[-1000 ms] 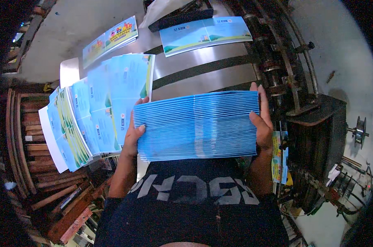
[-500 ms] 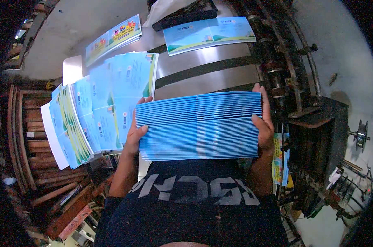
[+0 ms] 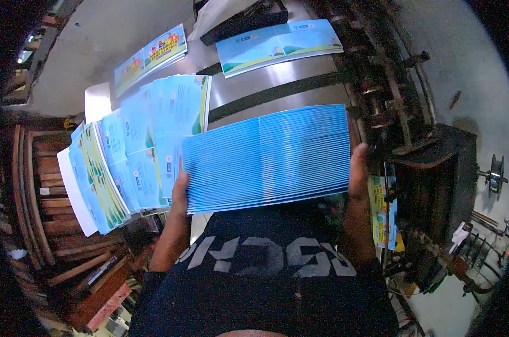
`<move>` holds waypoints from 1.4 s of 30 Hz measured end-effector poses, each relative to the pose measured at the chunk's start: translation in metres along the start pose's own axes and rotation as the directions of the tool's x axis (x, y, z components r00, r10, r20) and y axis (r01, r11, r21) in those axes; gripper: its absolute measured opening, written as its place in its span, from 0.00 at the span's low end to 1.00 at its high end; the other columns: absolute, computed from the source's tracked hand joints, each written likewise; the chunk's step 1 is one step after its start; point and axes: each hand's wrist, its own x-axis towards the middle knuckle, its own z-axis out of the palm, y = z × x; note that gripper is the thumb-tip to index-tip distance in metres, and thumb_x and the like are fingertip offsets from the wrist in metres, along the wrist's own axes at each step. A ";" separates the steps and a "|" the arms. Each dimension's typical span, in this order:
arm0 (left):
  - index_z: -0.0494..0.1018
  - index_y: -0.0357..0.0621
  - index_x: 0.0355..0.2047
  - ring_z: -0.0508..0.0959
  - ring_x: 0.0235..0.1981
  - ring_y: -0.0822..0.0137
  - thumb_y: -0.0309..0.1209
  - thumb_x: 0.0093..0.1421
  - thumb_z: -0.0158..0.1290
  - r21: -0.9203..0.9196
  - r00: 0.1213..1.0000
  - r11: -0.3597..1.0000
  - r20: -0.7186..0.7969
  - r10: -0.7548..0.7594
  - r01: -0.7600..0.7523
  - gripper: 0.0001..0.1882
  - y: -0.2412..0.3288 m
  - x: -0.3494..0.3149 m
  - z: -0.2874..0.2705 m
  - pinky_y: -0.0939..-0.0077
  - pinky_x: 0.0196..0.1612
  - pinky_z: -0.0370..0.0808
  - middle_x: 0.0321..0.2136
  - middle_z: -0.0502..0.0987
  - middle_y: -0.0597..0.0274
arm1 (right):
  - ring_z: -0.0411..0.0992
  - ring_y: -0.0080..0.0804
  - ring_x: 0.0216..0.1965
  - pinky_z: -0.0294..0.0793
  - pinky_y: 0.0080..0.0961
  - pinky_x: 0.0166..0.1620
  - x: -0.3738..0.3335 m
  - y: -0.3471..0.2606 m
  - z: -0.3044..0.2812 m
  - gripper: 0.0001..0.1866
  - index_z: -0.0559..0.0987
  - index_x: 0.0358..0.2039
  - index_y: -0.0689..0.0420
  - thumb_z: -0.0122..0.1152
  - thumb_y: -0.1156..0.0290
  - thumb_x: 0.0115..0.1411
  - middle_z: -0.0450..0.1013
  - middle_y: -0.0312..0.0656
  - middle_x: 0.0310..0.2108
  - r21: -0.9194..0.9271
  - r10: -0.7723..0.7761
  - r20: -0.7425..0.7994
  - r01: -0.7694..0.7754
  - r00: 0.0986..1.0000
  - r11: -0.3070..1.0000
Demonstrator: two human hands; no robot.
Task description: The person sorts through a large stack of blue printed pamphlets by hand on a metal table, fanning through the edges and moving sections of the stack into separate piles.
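A thick stack of blue printed sheets (image 3: 263,163) is held up in front of my chest, its many edges stepped in fine, even lines. It tilts a little, the right end higher than the left. My left hand (image 3: 178,194) grips the left end, thumb along the edge and the other fingers mostly hidden behind the sheets. At the right end my right hand (image 3: 358,171) presses with its palm and thumb, the remaining fingers largely out of sight. Just left of the stack lies a fanned spread of printed sheets (image 3: 136,143) in blue and green, close to my left hand.
Beyond, a metal table (image 3: 266,90) with dark strips carries a small pile of colourful sheets (image 3: 153,59), another blue pile (image 3: 280,48) and a black tray (image 3: 243,22). Machinery with rollers (image 3: 375,87) borders the right. Wooden slats (image 3: 58,194) stand left; more printed sheets (image 3: 382,213) show beside my right arm.
The stack has tilted, its right end rising and its upper edge moving up. Its layers look more evenly spread. Both thumbs have shifted from the front face toward the end edges.
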 end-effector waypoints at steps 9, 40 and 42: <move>0.47 0.38 0.64 0.68 0.53 0.60 0.43 0.54 0.55 -0.033 0.996 0.996 0.025 -0.082 0.083 0.44 0.002 0.003 -0.004 0.66 0.56 0.65 0.54 0.65 0.49 | 0.57 0.43 0.62 0.54 0.39 0.63 -0.016 -0.103 0.054 0.32 0.70 0.56 0.59 0.55 0.47 0.60 0.60 0.47 0.61 -0.414 -0.307 -0.082 0.248 0.948 0.876; 0.50 0.40 0.62 0.72 0.47 0.59 0.37 0.60 0.49 -0.247 0.998 0.968 -0.016 -0.052 0.047 0.33 0.009 0.017 0.008 0.65 0.50 0.73 0.49 0.67 0.47 | 0.61 0.45 0.56 0.56 0.51 0.59 -0.080 -0.093 0.090 0.23 0.75 0.49 0.55 0.66 0.67 0.52 0.64 0.47 0.55 -0.903 -0.424 0.378 0.429 0.823 0.027; 0.50 0.40 0.62 0.72 0.48 0.58 0.37 0.60 0.49 -0.263 0.999 0.964 -0.003 -0.050 0.048 0.33 0.010 0.017 0.008 0.65 0.50 0.73 0.50 0.67 0.47 | 0.62 0.44 0.55 0.58 0.49 0.58 -0.080 -0.094 0.091 0.22 0.76 0.48 0.55 0.66 0.69 0.51 0.66 0.46 0.53 -0.900 -0.435 0.374 0.435 0.819 0.045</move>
